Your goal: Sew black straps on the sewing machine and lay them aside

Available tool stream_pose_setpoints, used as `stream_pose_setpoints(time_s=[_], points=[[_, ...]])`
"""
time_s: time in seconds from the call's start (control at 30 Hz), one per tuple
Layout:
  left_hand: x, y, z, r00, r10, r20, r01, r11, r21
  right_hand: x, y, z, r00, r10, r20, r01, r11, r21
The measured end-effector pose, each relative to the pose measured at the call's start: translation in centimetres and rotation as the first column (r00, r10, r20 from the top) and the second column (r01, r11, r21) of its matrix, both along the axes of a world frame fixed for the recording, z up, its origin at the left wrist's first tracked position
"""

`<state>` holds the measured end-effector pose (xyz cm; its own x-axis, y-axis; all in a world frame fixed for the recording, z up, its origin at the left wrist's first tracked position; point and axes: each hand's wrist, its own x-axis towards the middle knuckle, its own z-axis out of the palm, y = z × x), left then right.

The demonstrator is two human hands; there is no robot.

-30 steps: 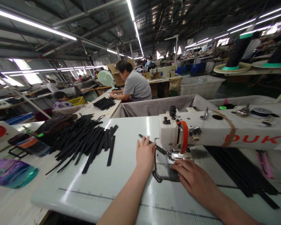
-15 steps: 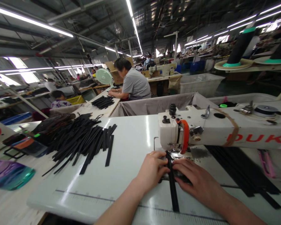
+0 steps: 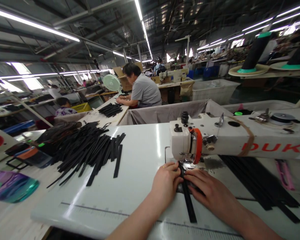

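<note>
A narrow black fabric strip (image 3: 189, 203) runs from under the presser foot of a white sewing machine (image 3: 215, 136) toward me, its near end lying on the tabletop. My left hand (image 3: 166, 181) is closed on the strip's left side, thumb and fingers pinching it close to the needle. From the right, my right hand (image 3: 208, 186) presses its fingertips against the same strip, holding it just in front of the foot. The stitching point itself is partly hidden by my fingers and the machine head.
Left on the table (image 3: 140, 146) lies a heap of black strips (image 3: 90, 146). More dark strips (image 3: 255, 183) and pink snips (image 3: 285, 175) lie under the machine arm. A purple-teal bottle (image 3: 12, 186) is at far left. Beyond a cloth-lined bin (image 3: 165, 112), a co-worker (image 3: 146, 88) sits.
The near end of the strip has swung a little to the right. My left hand has shifted slightly right with it, while my right hand stays nearly in place.
</note>
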<state>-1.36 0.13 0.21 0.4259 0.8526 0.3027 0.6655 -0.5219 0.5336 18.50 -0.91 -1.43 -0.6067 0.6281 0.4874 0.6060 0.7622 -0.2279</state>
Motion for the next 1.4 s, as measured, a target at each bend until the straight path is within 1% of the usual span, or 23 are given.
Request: stream_pose_setpoints(time_s=[0.17,0.43,0.6,0.77,1.0,1.13,1.3,1.4], points=[[0.1,0.0,0.0,1.0,-0.021,0.002,0.021,1.0,-0.015,-0.2,-0.1,-0.1,1.0,-0.002,0.02,0.002,1.0,0.016],[0.2,0.0,0.5,0.999,-0.003,-0.036,0.002,0.999,-0.047,-0.5,0.0,0.2,0.998,-0.033,0.045,0.03,0.998,0.053],[0.1,0.1,0.8,0.999,-0.017,-0.045,0.015,0.999,-0.041,-0.7,0.0,0.3,0.999,-0.037,0.036,0.035,0.998,0.061],[0.3,-0.1,0.8,0.998,0.006,-0.063,-0.01,0.998,-0.069,-0.4,-0.1,0.2,0.999,-0.035,0.019,0.034,0.997,0.075],[0.5,0.0,0.8,0.996,0.021,-0.083,-0.027,0.997,-0.073,-0.5,0.0,0.5,0.998,-0.045,0.033,0.044,0.998,0.044],[0.3,-0.1,0.6,0.998,0.004,-0.07,-0.008,0.999,-0.051,-0.6,-0.1,0.6,0.999,-0.044,0.027,0.043,0.999,0.02],[0.5,-0.2,0.6,0.997,0.042,-0.07,-0.045,0.998,-0.053,-0.7,-0.2,0.8,0.998,-0.055,-0.002,0.055,0.998,0.015],[0.7,0.0,0.7,0.995,0.066,-0.076,-0.07,0.996,-0.051,-0.6,-0.5,1.2,0.999,-0.034,0.006,0.035,0.999,-0.021]])
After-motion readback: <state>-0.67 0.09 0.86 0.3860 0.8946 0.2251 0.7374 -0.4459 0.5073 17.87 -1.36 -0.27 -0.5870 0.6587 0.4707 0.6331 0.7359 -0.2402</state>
